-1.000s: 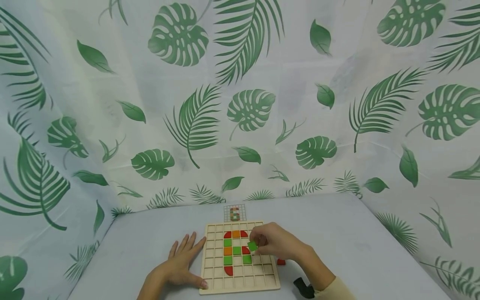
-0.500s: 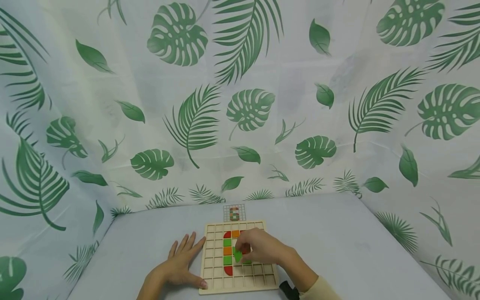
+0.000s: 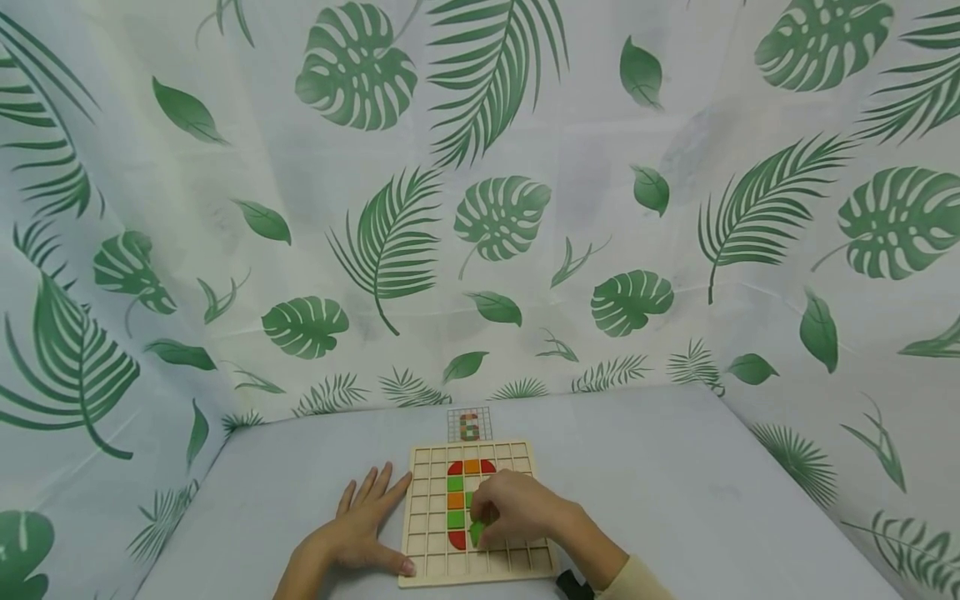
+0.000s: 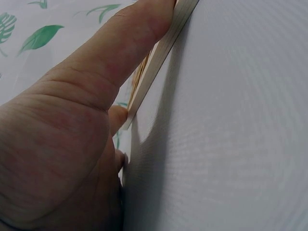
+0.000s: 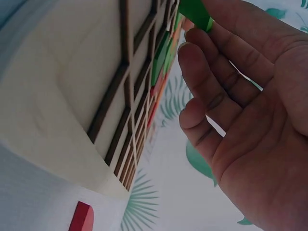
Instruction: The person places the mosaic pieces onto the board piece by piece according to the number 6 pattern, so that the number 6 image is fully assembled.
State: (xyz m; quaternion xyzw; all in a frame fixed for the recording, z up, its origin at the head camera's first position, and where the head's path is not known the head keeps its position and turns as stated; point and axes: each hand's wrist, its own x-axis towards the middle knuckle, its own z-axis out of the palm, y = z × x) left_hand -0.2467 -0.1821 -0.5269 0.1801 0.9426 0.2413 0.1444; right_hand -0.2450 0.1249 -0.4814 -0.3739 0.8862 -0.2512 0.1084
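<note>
A wooden grid board (image 3: 435, 568) lies on the table, with red, orange and green tiles set in its cells. My right hand (image 3: 519, 505) is over the middle of the board and pinches a green square tile (image 3: 477, 533), held tilted just right of the lower red quarter-round tile (image 3: 457, 540). In the right wrist view the green tile (image 5: 195, 13) shows at the fingertips. My left hand (image 3: 356, 527) spreads along the board's left side, thumb on the near left corner. The left wrist view shows the left hand (image 4: 72, 120) against the board's edge (image 4: 161, 55).
Behind the board lies a small grid card (image 3: 469, 425) with a coloured pattern. A red piece (image 5: 82, 216) lies on the table beside the board in the right wrist view. A black object (image 3: 574, 585) is near my right wrist. Leaf-patterned cloth (image 3: 420, 367) surrounds the table.
My right hand has carried the green tile leftwards across the board, then a little nearer to me, beside the lower red tile. The left hand stays in place.
</note>
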